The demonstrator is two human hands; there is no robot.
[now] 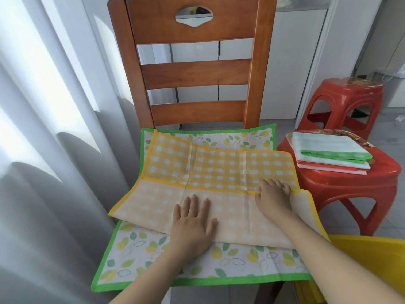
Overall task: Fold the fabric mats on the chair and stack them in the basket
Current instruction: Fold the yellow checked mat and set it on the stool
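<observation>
Two hands worked on the chair seat. Nearest the camera, the leaf-print mat [197, 268] with the green border lay flat on the seat, one corner hanging over the front edge. On top of it lay the yellow checked mat [214, 170], its near part folded up so that the pale underside faced upward. The left hand [192, 220] lay flat on this pale part with the fingers spread, pressing it down. The right hand [274, 194] had its fingers curled around the yellow border at the fold line, pinching it.

Further right, folded mats [331, 154] were stacked on a red stool [341, 189]; a second red stool [341, 102] stood behind it. The chair back [195, 73] rose beyond the mats. I could not identify a basket with certainty; a yellow object [372, 255] showed at the right edge.

The fold looked skewed, so, in my judgement, the edges could end misaligned. The lower mat could also slide if the right hand pulled hard.
</observation>
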